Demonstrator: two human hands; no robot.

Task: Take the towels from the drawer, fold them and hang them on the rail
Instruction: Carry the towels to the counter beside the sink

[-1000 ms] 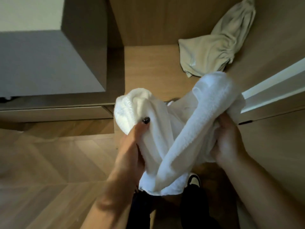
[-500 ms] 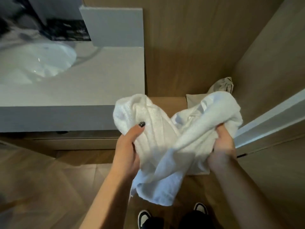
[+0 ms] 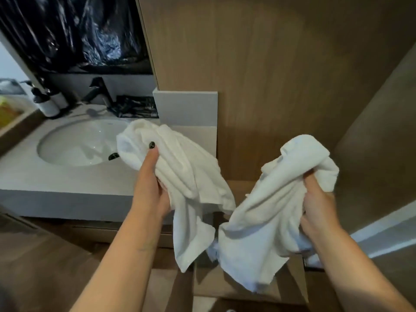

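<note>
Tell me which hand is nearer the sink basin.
Left. The left hand holds a white towel just right of the sink basin; the right hand is farther right.

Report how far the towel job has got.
Done: the towels are out, one bunched in the left hand, the left towel, one in the right hand, the right towel. In hand: both grips hold them apart. Left: neither is folded, and no rail is in view, so folding and hanging remain.

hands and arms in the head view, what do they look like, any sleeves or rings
Both forearms are bare, with no sleeves in view. The left hand has a dark, glittery polished thumbnail. The right hand shows no visible nails. No rings, watch or bracelets show on either.
</note>
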